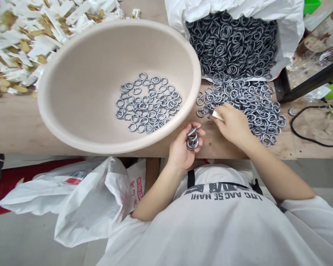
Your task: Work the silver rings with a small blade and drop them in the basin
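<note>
Showing a person's two bare hands at a table [16,127], viewed from the head, with a beige basin [195,66] as the landmark.

Left hand [181,149]: just beyond the basin's near right rim, palm up, fingers curled and gripping a small cluster of steel rings [192,138], which sit interlocked or stacked against the palm.

Right hand [231,123]: right of the basin and beside the left hand, thumb and fingers closed in a pinch on a pale strip [218,115] with a small dark tip; its exact material is too small to tell.

Loose rings [238,105]: a broad spread on the table right of the basin, touching the right hand's far side and running up to a white sack [290,33].

Sack: beyond the loose rings, up and right of the basin, open and heaped with more rings [233,44].

Basin: a scattered layer of rings [147,103] lies on its floor.

White tags [16,40]: a pile with gold-coloured pieces, left of the basin.

Plastic bags [86,199]: white, on the floor below the table, under the basin.

Black cable [308,137]: on the table, far right of the basin.
</note>
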A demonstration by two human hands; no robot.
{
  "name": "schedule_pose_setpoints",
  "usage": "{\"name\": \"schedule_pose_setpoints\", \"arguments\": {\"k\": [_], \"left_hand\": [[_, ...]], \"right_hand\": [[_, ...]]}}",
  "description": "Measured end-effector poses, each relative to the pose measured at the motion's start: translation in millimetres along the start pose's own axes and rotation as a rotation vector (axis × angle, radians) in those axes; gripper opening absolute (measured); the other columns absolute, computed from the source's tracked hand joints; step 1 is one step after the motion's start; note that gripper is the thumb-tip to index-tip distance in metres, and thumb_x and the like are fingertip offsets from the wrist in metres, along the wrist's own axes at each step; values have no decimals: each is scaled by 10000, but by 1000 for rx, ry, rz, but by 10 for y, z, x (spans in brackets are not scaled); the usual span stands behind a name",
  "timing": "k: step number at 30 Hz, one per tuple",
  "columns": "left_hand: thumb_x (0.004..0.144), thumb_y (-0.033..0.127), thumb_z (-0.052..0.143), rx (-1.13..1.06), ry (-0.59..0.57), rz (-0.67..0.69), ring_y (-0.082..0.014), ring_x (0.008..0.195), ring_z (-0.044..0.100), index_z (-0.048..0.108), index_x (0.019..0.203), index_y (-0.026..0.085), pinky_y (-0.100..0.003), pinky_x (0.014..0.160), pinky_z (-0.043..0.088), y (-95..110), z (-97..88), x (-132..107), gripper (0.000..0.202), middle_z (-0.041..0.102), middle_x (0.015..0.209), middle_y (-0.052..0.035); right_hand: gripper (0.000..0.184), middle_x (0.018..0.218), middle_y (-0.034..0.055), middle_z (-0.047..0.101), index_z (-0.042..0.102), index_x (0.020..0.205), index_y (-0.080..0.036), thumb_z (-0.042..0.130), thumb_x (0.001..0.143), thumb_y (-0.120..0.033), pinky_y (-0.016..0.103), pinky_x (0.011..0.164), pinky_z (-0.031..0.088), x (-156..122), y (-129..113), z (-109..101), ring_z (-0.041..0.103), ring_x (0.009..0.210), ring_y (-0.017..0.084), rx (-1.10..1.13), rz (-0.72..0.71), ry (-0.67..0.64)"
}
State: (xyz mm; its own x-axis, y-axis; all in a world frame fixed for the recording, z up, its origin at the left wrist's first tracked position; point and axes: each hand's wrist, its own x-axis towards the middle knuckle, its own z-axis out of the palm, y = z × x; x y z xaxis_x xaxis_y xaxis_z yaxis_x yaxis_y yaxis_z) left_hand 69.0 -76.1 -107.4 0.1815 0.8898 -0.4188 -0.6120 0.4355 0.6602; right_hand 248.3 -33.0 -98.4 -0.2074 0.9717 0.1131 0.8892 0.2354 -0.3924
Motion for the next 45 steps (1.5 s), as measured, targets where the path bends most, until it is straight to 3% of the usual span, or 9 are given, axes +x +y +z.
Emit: {"name": "schedule_pose_setpoints", "arguments": {"k": [5, 8, 11, 16, 20, 24, 33, 42, 45], "left_hand": [[840, 589, 687, -3, 13, -107, -110, 532, 601, 632, 925, 179, -196, 373, 338, -184, 181, 23, 422, 643, 744, 4], [809, 637, 736, 30, 9, -65, -77, 485, 499, 657, 935, 173, -196, 376, 336, -328, 298, 9, 488, 561, 679, 36], [782, 629, 776, 71, -38, -10, -47, 462, 414, 628, 838, 169, -172, 386, 303, -382, 345, -13, 486, 507, 633, 51], [793, 595, 784, 149, -130, 5, -47, 459, 424, 566, 751, 170, -159, 405, 285, -387, 329, -28, 480, 491, 578, 55], [834, 663, 701, 224, -138, 71, -55, 475, 483, 554, 732, 171, -173, 436, 336, -437, 333, -21, 524, 533, 609, 39], [856, 700, 646, 198, -143, 44, -54, 441, 484, 476, 657, 173, -187, 423, 312, -428, 373, -14, 588, 544, 606, 27], [754, 722, 736, 145, -12, -1, -57, 349, 416, 479, 653, 186, -187, 343, 259, -391, 438, -42, 603, 461, 479, 70], [795, 676, 729, 168, -131, -6, -53, 377, 436, 475, 676, 186, -186, 363, 313, -377, 257, -20, 565, 475, 537, 70], [851, 625, 702, 245, -264, -12, -52, 403, 464, 487, 644, 172, -193, 400, 330, -349, 164, -110, 543, 512, 568, 43]], "right_hand": [[171, 819, 13, 657, 674, 981, -225, 607, 982, -382, 329, 706, 465, -382, -59, -40, 602, 751, 184, 626, 2, 137], [86, 949, 34, 674, 702, 982, -250, 682, 944, -324, 366, 835, 490, -578, -90, 59, 636, 931, 206, 626, -131, 212], [107, 943, 24, 628, 670, 987, -254, 726, 900, -279, 353, 802, 484, -648, -38, 125, 606, 905, 195, 622, -100, 290], [248, 992, 27, 646, 672, 1086, -259, 772, 863, -303, 347, 814, 495, -592, 72, 36, 612, 914, 188, 776, -132, 232], [111, 879, 11, 674, 704, 943, -241, 740, 909, -341, 332, 787, 474, -527, 91, -61, 609, 842, 175, 748, -157, 226], [282, 823, 18, 653, 663, 932, -223, 555, 1011, -471, 322, 708, 430, -553, 79, -124, 595, 762, 173, 633, -57, 184], [417, 677, 9, 568, 513, 722, -211, 464, 1035, -484, 325, 614, 262, -678, -19, -185, 500, 656, 153, 159, -205, 78], [442, 665, -3, 597, 502, 691, -212, 453, 1043, -474, 300, 622, 276, -624, -67, -180, 504, 633, 134, 344, -149, -72], [480, 650, -5, 575, 491, 681, -221, 419, 1041, -531, 297, 620, 277, -461, 54, -138, 492, 631, 148, 322, 20, -42]]}}
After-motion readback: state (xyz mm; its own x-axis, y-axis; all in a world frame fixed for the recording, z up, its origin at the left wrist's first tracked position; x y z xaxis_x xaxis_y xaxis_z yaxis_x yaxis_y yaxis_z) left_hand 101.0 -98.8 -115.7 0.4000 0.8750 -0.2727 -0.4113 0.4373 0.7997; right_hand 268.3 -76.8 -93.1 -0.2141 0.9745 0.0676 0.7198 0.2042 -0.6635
